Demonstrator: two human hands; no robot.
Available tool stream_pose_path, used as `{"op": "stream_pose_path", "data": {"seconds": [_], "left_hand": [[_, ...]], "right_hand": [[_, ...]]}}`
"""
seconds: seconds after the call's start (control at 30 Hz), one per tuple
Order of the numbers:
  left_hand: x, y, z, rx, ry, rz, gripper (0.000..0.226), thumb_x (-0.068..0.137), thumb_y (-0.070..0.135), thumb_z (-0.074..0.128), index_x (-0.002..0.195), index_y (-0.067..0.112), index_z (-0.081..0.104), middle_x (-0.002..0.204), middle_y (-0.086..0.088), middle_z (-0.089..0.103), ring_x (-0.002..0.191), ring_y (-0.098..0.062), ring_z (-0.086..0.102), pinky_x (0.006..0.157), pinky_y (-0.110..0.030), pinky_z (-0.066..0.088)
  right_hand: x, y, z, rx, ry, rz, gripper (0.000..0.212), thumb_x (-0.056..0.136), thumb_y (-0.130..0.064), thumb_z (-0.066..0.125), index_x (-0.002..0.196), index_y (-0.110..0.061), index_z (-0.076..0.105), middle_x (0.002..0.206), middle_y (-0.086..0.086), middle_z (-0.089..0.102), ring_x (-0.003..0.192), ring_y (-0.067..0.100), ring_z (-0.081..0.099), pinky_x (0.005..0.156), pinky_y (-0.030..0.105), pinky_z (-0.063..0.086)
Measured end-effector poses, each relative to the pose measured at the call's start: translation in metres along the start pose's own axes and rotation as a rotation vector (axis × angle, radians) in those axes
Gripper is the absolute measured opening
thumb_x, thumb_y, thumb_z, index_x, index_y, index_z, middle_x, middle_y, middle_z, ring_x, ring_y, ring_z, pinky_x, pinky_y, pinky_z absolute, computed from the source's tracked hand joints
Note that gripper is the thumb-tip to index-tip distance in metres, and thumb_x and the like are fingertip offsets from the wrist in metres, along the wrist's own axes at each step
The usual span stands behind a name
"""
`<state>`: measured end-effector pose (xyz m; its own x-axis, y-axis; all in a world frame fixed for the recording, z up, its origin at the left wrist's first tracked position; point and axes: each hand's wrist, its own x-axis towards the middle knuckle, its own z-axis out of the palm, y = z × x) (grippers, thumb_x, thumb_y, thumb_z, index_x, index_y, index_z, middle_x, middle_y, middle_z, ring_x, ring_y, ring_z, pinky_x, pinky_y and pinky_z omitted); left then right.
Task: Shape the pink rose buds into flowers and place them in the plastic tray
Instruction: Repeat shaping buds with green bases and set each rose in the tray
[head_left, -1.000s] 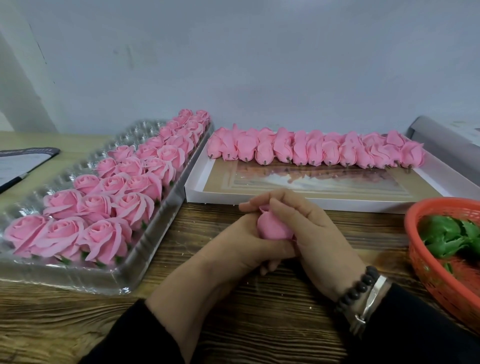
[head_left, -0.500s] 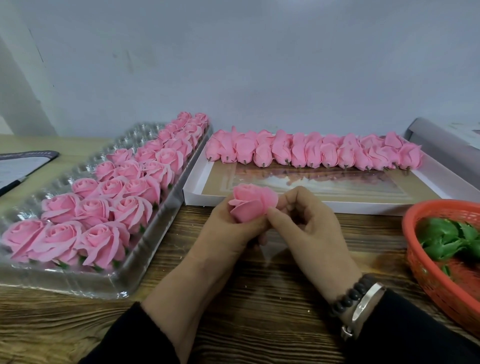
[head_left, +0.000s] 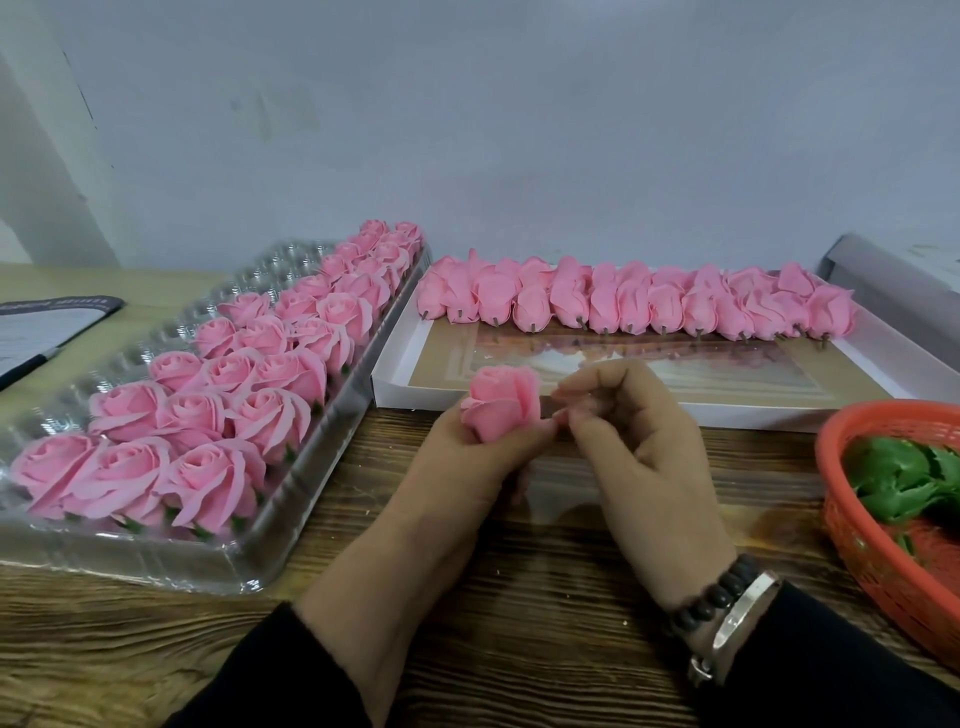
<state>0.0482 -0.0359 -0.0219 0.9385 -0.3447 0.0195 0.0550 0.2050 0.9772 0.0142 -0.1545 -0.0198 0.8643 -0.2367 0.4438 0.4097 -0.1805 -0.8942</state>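
Note:
My left hand (head_left: 467, 467) holds a pink rose bud (head_left: 501, 400) upright above the wooden table, petals partly spread. My right hand (head_left: 639, 431) is just right of it, thumb and forefinger pinched at the bud's right outer petal. A clear plastic tray (head_left: 291, 525) on the left carries several rows of shaped pink roses (head_left: 208, 405); its left columns of cups hold none. A row of closed pink buds (head_left: 634, 304) lies along the far side of a white flat box (head_left: 395, 374) behind my hands.
An orange basket (head_left: 852, 530) with green leaf pieces (head_left: 898, 478) stands at the right edge. A dark clipboard (head_left: 47, 327) lies at far left. A grey wall closes the back. Bare wooden tabletop (head_left: 519, 623) lies under my forearms.
The bud, covered low between both hands a second ago, has been lifted and turned upright. My right hand moved off it to its right side and now pinches an outer petal.

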Motion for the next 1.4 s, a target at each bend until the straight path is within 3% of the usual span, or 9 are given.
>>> {"op": "stream_pose_path", "data": {"seconds": [0.1, 0.3, 0.4, 0.6, 0.7, 0.77, 0.9, 1.17, 1.4], "left_hand": [[0.0, 0.002, 0.001, -0.203, 0.021, -0.004, 0.02, 0.064, 0.013, 0.068, 0.079, 0.002, 0.064, 0.064, -0.009, 0.062, 0.062, -0.018, 0.061, 0.06, -0.027, 0.052], [-0.002, 0.004, 0.007, -0.311, 0.022, -0.02, 0.026, 0.063, 0.009, 0.066, 0.086, -0.003, 0.065, 0.076, -0.015, 0.065, 0.067, -0.019, 0.066, 0.064, -0.026, 0.057], [-0.005, 0.002, 0.01, -0.286, 0.005, -0.033, 0.018, 0.065, 0.009, 0.066, 0.082, 0.002, 0.065, 0.072, -0.01, 0.066, 0.067, -0.015, 0.066, 0.063, -0.023, 0.055], [-0.004, 0.005, 0.007, -0.184, 0.019, -0.047, 0.02, 0.068, 0.014, 0.067, 0.083, 0.005, 0.06, 0.073, -0.011, 0.055, 0.07, -0.019, 0.055, 0.063, -0.029, 0.043], [-0.003, 0.006, 0.006, -0.195, 0.032, -0.085, 0.034, 0.067, 0.016, 0.069, 0.096, 0.003, 0.058, 0.081, -0.015, 0.05, 0.076, -0.024, 0.049, 0.064, -0.03, 0.038], [-0.003, 0.008, 0.005, -0.21, 0.025, -0.105, 0.039, 0.06, 0.022, 0.071, 0.092, 0.001, 0.06, 0.078, -0.016, 0.05, 0.071, -0.024, 0.048, 0.062, -0.03, 0.037], [-0.001, 0.011, 0.001, -0.26, 0.011, -0.101, 0.009, 0.06, 0.024, 0.069, 0.058, 0.015, 0.071, 0.066, -0.005, 0.064, 0.061, -0.016, 0.059, 0.062, -0.029, 0.044], [-0.001, 0.012, 0.002, -0.226, 0.089, -0.065, 0.019, 0.059, 0.028, 0.068, 0.057, 0.011, 0.059, 0.057, -0.006, 0.062, 0.043, -0.016, 0.053, 0.037, -0.022, 0.038], [0.002, 0.01, 0.0, -0.387, 0.145, -0.001, 0.012, 0.058, 0.021, 0.069, 0.048, 0.014, 0.066, 0.054, -0.004, 0.061, 0.053, -0.013, 0.063, 0.053, -0.026, 0.055]], "right_hand": [[0.001, 0.001, 0.004, -0.037, -0.045, 0.092, 0.035, 0.075, 0.014, 0.054, 0.078, -0.02, 0.055, 0.075, 0.002, 0.058, 0.067, 0.002, 0.054, 0.061, 0.01, 0.044], [-0.003, 0.004, 0.011, -0.124, -0.235, 0.185, 0.023, 0.074, -0.005, 0.071, 0.079, -0.018, 0.053, 0.072, 0.001, 0.059, 0.066, 0.011, 0.056, 0.061, 0.017, 0.046], [-0.002, 0.004, 0.009, -0.199, -0.205, 0.145, 0.01, 0.078, -0.002, 0.064, 0.08, -0.012, 0.06, 0.073, 0.008, 0.064, 0.071, 0.02, 0.061, 0.065, 0.025, 0.047], [-0.003, 0.003, 0.008, -0.18, -0.287, 0.128, 0.028, 0.082, 0.001, 0.063, 0.071, -0.024, 0.065, 0.063, -0.007, 0.064, 0.061, 0.002, 0.06, 0.062, 0.016, 0.046], [-0.003, 0.005, 0.008, -0.195, -0.335, 0.144, 0.012, 0.082, 0.001, 0.062, 0.076, -0.008, 0.066, 0.067, 0.01, 0.063, 0.061, 0.011, 0.055, 0.066, 0.032, 0.048], [-0.002, 0.005, 0.008, -0.191, -0.358, 0.149, 0.008, 0.082, 0.001, 0.062, 0.075, -0.001, 0.065, 0.068, 0.017, 0.062, 0.061, 0.015, 0.054, 0.066, 0.036, 0.047], [-0.002, 0.004, 0.008, -0.178, -0.395, 0.172, 0.022, 0.083, -0.004, 0.064, 0.064, -0.013, 0.06, 0.061, 0.007, 0.059, 0.055, 0.009, 0.053, 0.059, 0.025, 0.044], [-0.003, 0.004, 0.008, -0.17, -0.454, 0.21, 0.022, 0.087, -0.011, 0.061, 0.066, -0.016, 0.064, 0.056, -0.004, 0.058, 0.052, 0.002, 0.052, 0.058, 0.018, 0.044], [-0.004, 0.0, 0.008, -0.088, -0.199, 0.165, 0.02, 0.069, -0.02, 0.073, 0.074, -0.022, 0.054, 0.066, -0.005, 0.061, 0.062, 0.008, 0.057, 0.06, 0.02, 0.047]]}}
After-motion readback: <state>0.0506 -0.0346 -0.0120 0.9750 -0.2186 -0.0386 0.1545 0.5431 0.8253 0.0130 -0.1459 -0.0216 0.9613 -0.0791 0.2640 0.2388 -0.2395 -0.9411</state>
